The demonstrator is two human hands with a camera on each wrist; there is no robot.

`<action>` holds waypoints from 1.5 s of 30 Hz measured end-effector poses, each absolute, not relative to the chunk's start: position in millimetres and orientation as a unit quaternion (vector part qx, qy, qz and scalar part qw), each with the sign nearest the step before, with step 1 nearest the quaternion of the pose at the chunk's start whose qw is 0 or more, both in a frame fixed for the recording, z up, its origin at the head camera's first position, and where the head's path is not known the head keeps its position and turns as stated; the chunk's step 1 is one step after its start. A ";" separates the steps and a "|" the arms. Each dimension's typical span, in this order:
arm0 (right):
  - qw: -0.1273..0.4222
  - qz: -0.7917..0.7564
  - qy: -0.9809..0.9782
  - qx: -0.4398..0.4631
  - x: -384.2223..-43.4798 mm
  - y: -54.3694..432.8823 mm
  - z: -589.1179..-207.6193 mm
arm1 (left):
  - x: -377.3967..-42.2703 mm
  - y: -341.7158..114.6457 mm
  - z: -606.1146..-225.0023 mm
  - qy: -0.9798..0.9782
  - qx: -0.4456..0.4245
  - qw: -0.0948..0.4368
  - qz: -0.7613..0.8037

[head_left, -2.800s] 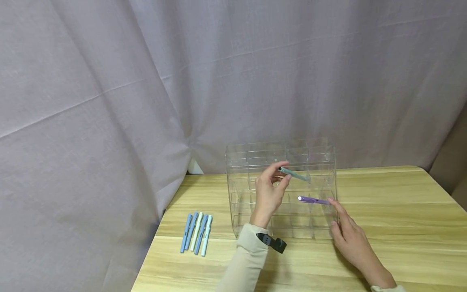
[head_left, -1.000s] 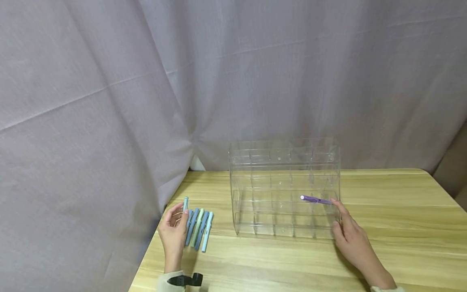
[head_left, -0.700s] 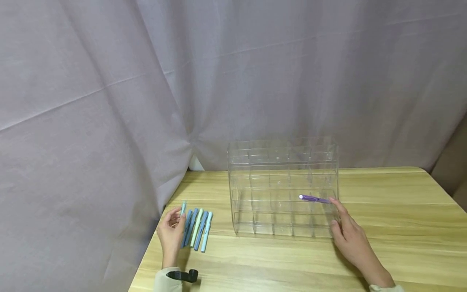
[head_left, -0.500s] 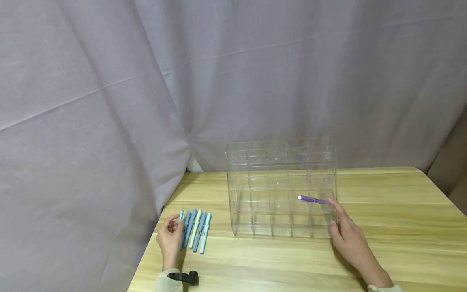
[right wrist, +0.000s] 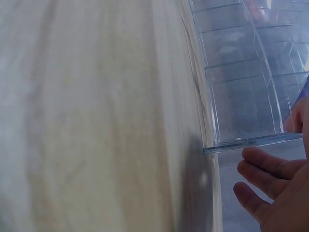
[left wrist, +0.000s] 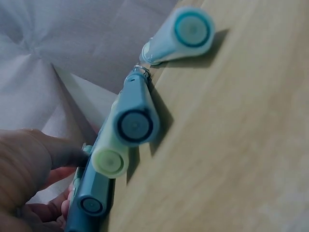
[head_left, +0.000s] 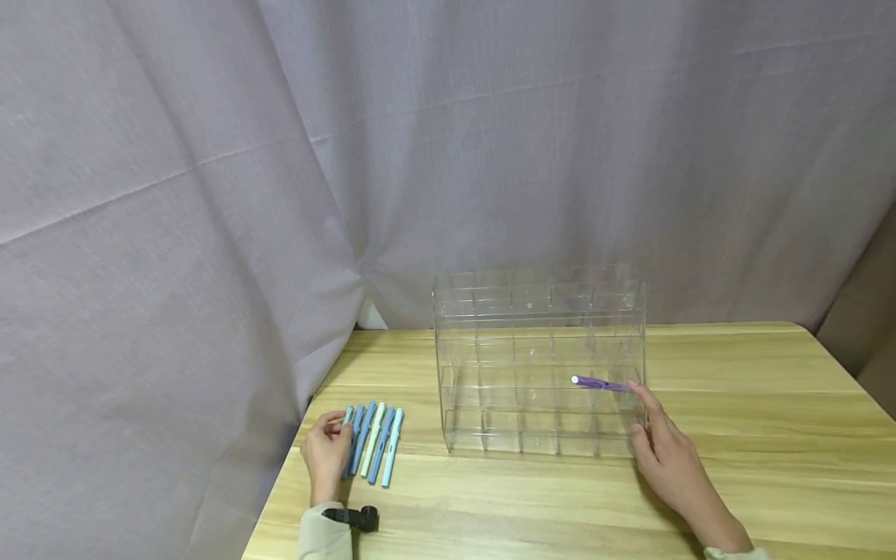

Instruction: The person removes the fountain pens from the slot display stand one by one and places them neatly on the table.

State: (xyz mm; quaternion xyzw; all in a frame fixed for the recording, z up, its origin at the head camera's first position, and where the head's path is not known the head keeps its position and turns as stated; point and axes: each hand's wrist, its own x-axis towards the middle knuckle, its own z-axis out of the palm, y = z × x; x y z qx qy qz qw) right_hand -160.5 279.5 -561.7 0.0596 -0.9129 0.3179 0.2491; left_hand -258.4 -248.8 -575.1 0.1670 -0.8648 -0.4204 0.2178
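Note:
My left hand (head_left: 326, 457) pinches a grey-green pen (head_left: 348, 414) by its upper part at the left end of a row of capped pens. Two darker blue pens (head_left: 363, 435) lie right beside it, then a pale green pen (head_left: 374, 439), another blue one and a light blue pen (head_left: 393, 447). My right hand (head_left: 668, 455) is at the right side of a clear compartmented organizer (head_left: 539, 424). Its straight index finger touches the end of a purple pen (head_left: 598, 383). The thumb appears apart from that pen. In the right wrist view three fingers (right wrist: 263, 179) spread outside the organizer's wall.
The wooden table (head_left: 756, 404) carries the organizer near its back edge, in front of a grey curtain (head_left: 490, 155). The table's left edge runs close by my left hand. A dark strap with a black piece (head_left: 357, 517) is on my left wrist.
My left hand has carried the grey-green pen from in front of the organizer to the row's left end and lowered it there. My right hand and the purple pen have stayed in place.

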 end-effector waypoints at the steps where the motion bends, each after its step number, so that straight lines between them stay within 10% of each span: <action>1: 0.249 0.317 -0.913 0.059 -160.5 279.4 -561.5 | -258.7 -249.0 -574.7 -0.866 0.164 0.219 -0.419; 18: 0.238 0.317 -0.917 0.046 -159.4 279.1 -561.5 | -248.8 -227.0 -552.7 -0.843 0.101 0.276 -0.451; 29: 0.241 0.322 -0.915 0.042 -160.3 279.3 -559.2 | -233.4 -142.7 -533.8 -0.780 -0.085 0.340 -0.519; 45: 0.256 0.317 -0.912 0.051 -160.2 277.6 -563.3 | -218.2 -30.8 -513.7 -0.727 -0.219 0.248 -0.602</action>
